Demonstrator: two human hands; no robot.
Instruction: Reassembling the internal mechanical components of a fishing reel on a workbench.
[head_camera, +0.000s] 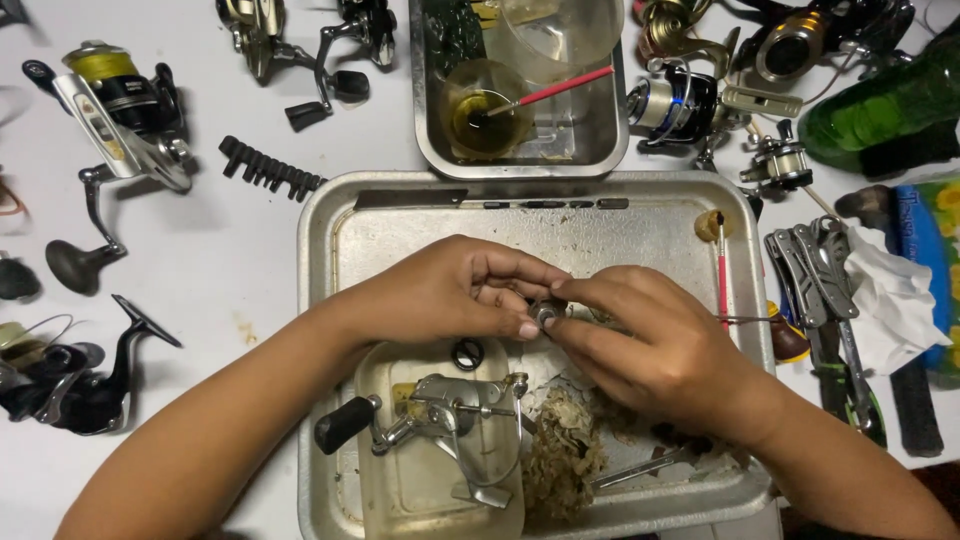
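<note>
Left hand (455, 290) and right hand (650, 340) pinch a small metal part (546, 313).

Far right of the right hand (650, 345), at the frame edge, lies a soft packet (935, 275), blue and green with yellow flowers, partly under a white tissue (890, 300).

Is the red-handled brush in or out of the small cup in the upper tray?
In. The red-handled brush leans with its tip inside the small cup of yellowish liquid, handle resting over the rim.
</note>
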